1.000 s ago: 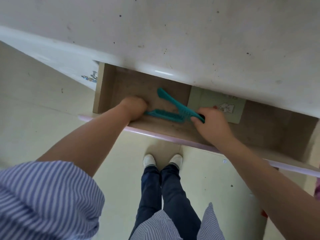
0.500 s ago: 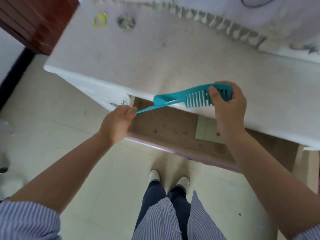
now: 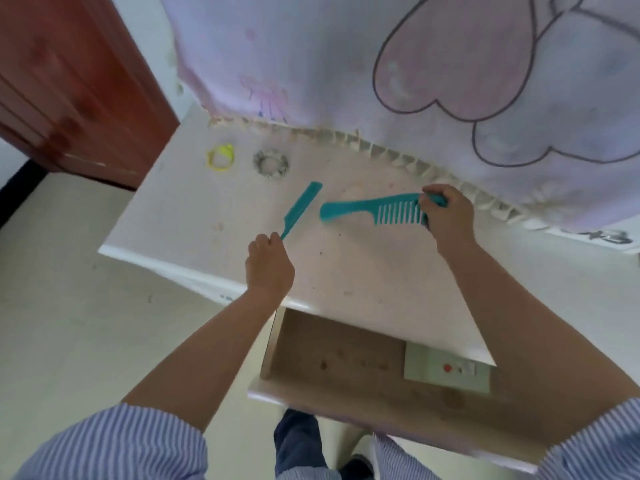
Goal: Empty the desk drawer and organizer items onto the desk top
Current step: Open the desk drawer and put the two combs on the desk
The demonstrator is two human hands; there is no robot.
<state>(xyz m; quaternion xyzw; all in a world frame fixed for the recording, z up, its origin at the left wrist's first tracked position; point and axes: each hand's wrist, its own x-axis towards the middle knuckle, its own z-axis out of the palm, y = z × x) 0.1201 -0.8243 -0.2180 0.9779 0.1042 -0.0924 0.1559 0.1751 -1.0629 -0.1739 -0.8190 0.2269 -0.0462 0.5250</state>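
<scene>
Teal combs, tail comb [image 3: 300, 208] pinched by left hand [image 3: 268, 263], wide comb [image 3: 372, 210] by right hand [image 3: 446, 216], could skid off the desk top [image 3: 363, 265] if dropped.

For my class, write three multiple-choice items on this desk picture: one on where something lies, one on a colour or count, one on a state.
1. Where does the pale green card lie?
A. in the open drawer
B. on the desk top
C. on the floor

2. How many teal combs are in view?
A. one
B. two
C. three

3. How does the right hand stand to the wide-tooth comb?
A. apart from it
B. closed on its toothed end
C. flat on its handle

Answers:
1 A: the card sits at the drawer's right side, under the edge of the desk top.
2 B: the wide-tooth comb, and a narrow tail comb held at its thin tip by the left hand.
3 B: the fingers wrap the toothed end.
</scene>
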